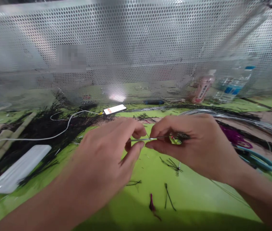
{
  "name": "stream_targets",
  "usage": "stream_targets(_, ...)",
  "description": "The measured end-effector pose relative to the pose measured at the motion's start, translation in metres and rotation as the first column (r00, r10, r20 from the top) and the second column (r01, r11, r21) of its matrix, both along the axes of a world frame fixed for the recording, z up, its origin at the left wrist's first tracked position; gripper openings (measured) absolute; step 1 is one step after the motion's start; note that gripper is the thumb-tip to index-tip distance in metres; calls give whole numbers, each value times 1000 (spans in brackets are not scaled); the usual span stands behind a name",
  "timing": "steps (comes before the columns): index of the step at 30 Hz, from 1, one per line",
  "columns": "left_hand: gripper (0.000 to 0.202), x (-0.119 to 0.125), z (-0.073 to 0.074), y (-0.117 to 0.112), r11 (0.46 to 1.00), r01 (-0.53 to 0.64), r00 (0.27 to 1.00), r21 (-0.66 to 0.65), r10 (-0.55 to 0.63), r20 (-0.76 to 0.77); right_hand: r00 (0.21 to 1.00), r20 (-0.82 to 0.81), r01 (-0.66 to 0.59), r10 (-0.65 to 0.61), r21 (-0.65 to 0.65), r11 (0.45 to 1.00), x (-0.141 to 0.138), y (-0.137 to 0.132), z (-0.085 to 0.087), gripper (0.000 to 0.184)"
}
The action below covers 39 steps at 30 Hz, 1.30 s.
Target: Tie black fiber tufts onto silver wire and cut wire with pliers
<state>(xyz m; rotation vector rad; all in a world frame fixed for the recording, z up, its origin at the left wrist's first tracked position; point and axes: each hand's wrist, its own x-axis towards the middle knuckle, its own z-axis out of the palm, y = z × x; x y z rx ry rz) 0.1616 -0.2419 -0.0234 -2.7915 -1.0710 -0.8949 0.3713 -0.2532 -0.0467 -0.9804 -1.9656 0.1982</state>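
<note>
A thin silvery wire (149, 139) stretches between my two hands over the bright green table surface. My left hand (109, 149) pinches one end between thumb and curled fingers. My right hand (198, 141) pinches it close by, thumb and forefinger nearly meeting the left fingertips. Against the right palm shows a small dark green tuft (184, 136) with a bit of pink, partly hidden by the fingers. Below the hands lie a tied bunch of black strands (175, 167), a folded black strand (167, 195) and a short purple and black piece (152, 203).
A phone (114, 109) on a white cable (61, 133) lies at the back. At left are black strands (59, 123) and a white plastic box (22, 168). Right: a wire bundle (241, 118), purple thread (239, 138), teal-handled tool (258, 158), pink bottle (203, 88) and water bottle (235, 86).
</note>
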Motion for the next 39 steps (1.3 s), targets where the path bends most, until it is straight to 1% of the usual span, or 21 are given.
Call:
stream_targets(2, 11, -1, 1, 0, 999, 13, 1000, -50, -13, 7, 999, 36, 14, -18, 112, 994, -2, 0, -2, 13)
stream_targets(4, 10, -1, 4, 0, 993, 36, 999, -115, -35, 10, 996, 79, 20, -36, 191, 981, -4, -1, -4, 15)
stream_targets(7, 18, -2, 8, 2, 978, 49, 999, -202, -46, 22, 993, 113, 4, -29, 215, 977, -5, -1, -4, 14)
stream_targets(9, 19, -3, 9, 4, 965, 36, 999, -258, -31, 26, 994, 111, -25, 7, 164, 986, -3, -1, -3, 10)
stream_targets(12, 17, -5, 8, 6, 949, 24, 999, -314, -10, 48, 990, 104, -95, 92, 21, 995, 1, 0, 2, 4)
stream_targets(14, 16, -5, 7, 7, 945, 19, 998, -325, 1, 61, 988, 86, -120, 125, -60, 991, 4, 0, 5, 7)
stream_targets(16, 16, -4, 6, 7, 949, 17, 998, -315, 4, 66, 990, 57, -121, 129, -121, 985, 6, 0, 8, 10)
stream_targets(20, 18, -1, 7, 4, 966, 34, 997, -257, -17, 71, 986, -14, -165, 168, -272, 948, 7, 0, 11, 11)
stream_targets(23, 18, 0, 5, 2, 963, 40, 999, -267, -30, 44, 981, -36, -191, 191, -368, 910, 8, -1, 13, 13)
stream_targets(26, 16, 1, 2, 2, 959, 33, 999, -280, -22, 41, 981, -21, -186, 195, -419, 889, 8, -2, 13, 14)
stream_targets(28, 16, 1, 2, 3, 954, 39, 998, -297, -24, 54, 986, 4, -154, 169, -401, 903, 6, -3, 12, 14)
stream_targets(29, 16, 1, 2, 4, 951, 44, 998, -308, -26, 64, 989, 24, -129, 149, -374, 918, 5, -3, 12, 13)
stream_targets(31, 17, 1, 3, 6, 943, 54, 996, -330, -26, 88, 992, 71, -80, 104, -280, 957, 3, -4, 10, 13)
stream_targets(33, 19, 0, 3, 8, 929, 50, 995, -368, -15, 96, 990, 110, -68, 85, -151, 986, 0, -4, 7, 13)
stream_targets(35, 20, -2, 4, 10, 901, 54, 995, -430, -10, 103, 989, 120, -83, 86, -27, 996, -2, -3, 4, 12)
stream_targets(37, 22, -4, 3, 12, 867, 76, 993, -493, -19, 119, 988, 127, -96, 90, 43, 994, -3, -2, 0, 8)
stream_targets(39, 22, -5, 3, 14, 844, 104, 989, -527, -31, 147, 987, 141, -91, 76, 101, 991, -3, -2, -2, 5)
